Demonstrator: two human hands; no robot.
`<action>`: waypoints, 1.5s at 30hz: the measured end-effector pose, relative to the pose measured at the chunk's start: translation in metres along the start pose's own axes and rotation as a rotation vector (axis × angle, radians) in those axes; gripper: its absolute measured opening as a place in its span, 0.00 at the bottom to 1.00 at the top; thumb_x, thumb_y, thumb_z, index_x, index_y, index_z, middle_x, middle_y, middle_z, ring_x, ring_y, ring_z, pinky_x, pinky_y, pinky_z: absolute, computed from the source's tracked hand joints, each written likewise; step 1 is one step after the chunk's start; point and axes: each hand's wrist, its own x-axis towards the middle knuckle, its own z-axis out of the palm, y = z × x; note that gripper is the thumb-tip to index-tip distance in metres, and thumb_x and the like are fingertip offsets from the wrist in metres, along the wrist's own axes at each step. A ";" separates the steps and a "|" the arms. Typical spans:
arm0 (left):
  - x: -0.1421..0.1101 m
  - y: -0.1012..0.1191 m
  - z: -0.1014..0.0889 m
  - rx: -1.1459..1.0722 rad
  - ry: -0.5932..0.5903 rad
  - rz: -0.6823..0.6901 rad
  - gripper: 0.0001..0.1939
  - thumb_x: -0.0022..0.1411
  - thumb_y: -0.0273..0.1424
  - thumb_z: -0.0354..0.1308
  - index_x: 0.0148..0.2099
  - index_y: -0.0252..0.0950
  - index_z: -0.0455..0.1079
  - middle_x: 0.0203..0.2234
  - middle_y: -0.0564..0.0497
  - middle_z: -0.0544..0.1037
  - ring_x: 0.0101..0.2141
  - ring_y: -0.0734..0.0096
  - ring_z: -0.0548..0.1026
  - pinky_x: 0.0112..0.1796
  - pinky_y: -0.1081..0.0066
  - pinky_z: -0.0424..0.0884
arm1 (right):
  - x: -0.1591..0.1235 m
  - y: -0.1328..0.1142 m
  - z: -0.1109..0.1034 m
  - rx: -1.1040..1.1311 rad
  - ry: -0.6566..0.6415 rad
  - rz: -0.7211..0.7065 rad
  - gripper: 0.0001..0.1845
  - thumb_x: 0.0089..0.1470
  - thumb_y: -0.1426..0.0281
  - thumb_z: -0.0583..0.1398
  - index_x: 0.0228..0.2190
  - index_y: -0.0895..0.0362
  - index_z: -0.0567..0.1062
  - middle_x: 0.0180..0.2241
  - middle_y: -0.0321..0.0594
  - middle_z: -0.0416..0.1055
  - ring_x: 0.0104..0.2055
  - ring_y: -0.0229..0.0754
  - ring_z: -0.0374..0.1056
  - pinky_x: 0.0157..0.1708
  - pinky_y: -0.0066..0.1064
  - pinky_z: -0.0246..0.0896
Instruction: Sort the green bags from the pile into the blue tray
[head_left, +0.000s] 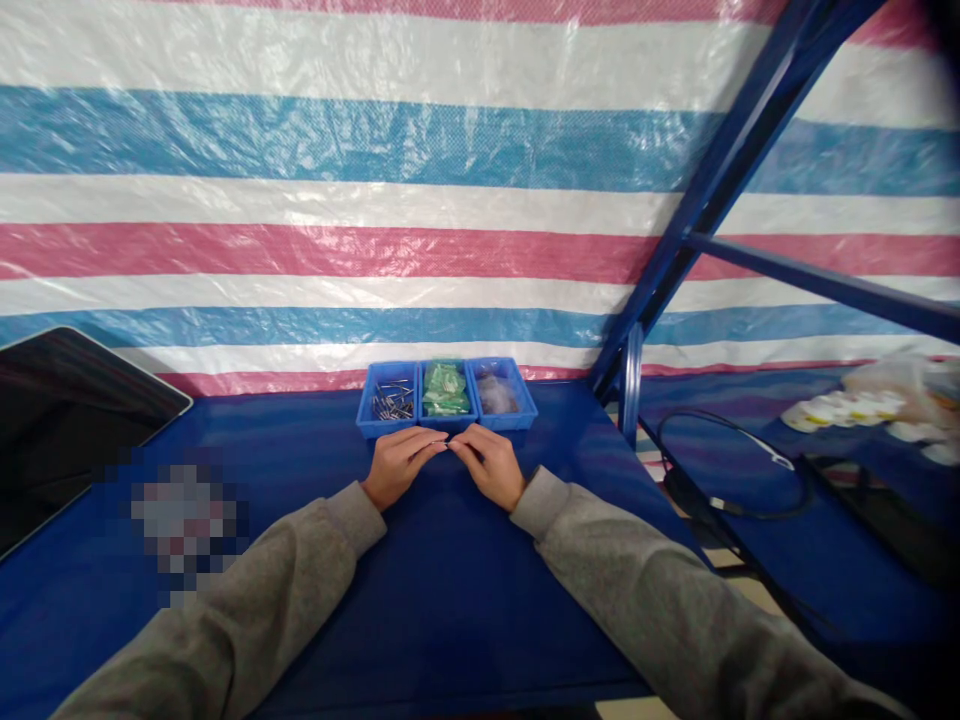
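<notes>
My left hand (401,463) and my right hand (489,463) meet at the fingertips, just in front of three blue bins. Both are closed in a pinch. Between them shows a sliver of a small, thin, shiny piece (438,442), mostly covered by fingers and too small to name. The left bin (377,430) holds several slender metal pieces (395,402). Green plastic packaging (445,390) fills the middle bin (448,421). In the right bin (524,408) lies a clear plastic bag (496,390) with darkish contents.
A dark-screened panel (67,430) stands at the left of the blue table (450,620). Near it is a pixelated patch. A blue metal frame (679,250) rises at the right. Beyond it, a black cable (750,514) and white round items (840,408) lie on another blue surface.
</notes>
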 end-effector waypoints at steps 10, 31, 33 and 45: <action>-0.002 0.001 -0.002 0.041 0.036 -0.057 0.10 0.61 0.28 0.54 0.44 0.37 0.73 0.36 0.50 0.79 0.34 0.73 0.77 0.40 0.72 0.73 | -0.001 0.003 0.003 -0.082 0.019 0.028 0.15 0.59 0.65 0.52 0.28 0.57 0.74 0.25 0.39 0.69 0.29 0.38 0.66 0.32 0.28 0.59; -0.003 -0.001 0.000 0.097 -0.094 -0.067 0.12 0.66 0.30 0.46 0.46 0.34 0.69 0.32 0.48 0.75 0.33 0.72 0.73 0.36 0.73 0.69 | 0.001 -0.001 0.000 -0.062 0.068 0.034 0.14 0.59 0.67 0.52 0.27 0.57 0.74 0.24 0.39 0.68 0.27 0.37 0.65 0.30 0.28 0.59; -0.004 -0.002 0.000 0.096 -0.091 -0.075 0.13 0.66 0.29 0.45 0.47 0.34 0.68 0.34 0.47 0.74 0.35 0.72 0.73 0.38 0.72 0.69 | 0.001 -0.002 0.000 -0.057 0.083 0.038 0.14 0.59 0.66 0.52 0.27 0.57 0.74 0.24 0.39 0.68 0.27 0.38 0.65 0.30 0.28 0.59; -0.001 -0.003 0.001 0.031 0.016 -0.094 0.07 0.63 0.30 0.52 0.38 0.35 0.70 0.30 0.50 0.76 0.32 0.74 0.74 0.37 0.73 0.70 | 0.001 -0.001 0.000 -0.044 0.110 0.056 0.15 0.59 0.65 0.52 0.27 0.57 0.73 0.24 0.38 0.68 0.27 0.38 0.64 0.31 0.29 0.59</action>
